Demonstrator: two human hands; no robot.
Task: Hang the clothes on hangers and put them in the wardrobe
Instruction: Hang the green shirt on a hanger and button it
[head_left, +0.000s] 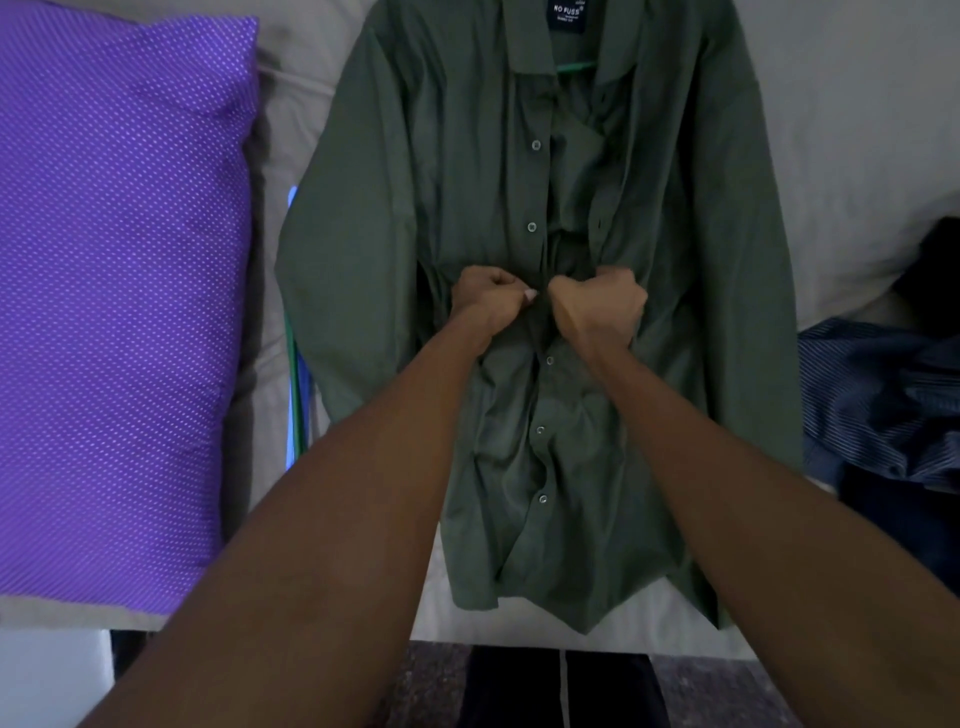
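- A purple pillow (119, 291) with a fine white dot pattern is laid on the bed (306, 67) at far left.
- A thin green hanger (295, 395) edge is seen between pillow and shirt; most of it is hidden.
- The green shirt (415, 208), smooth woven fabric with small round buttons, is spread flat on the bed; its dark collar label reads "NO FUSS".
- The left hand (485, 301) is curled, its fingers pinching the button placket at mid-shirt.
- The right hand (600, 306) is fisted on the opposite placket edge.
- Dark striped clothes (883, 395) are piled at right, partly cut off.
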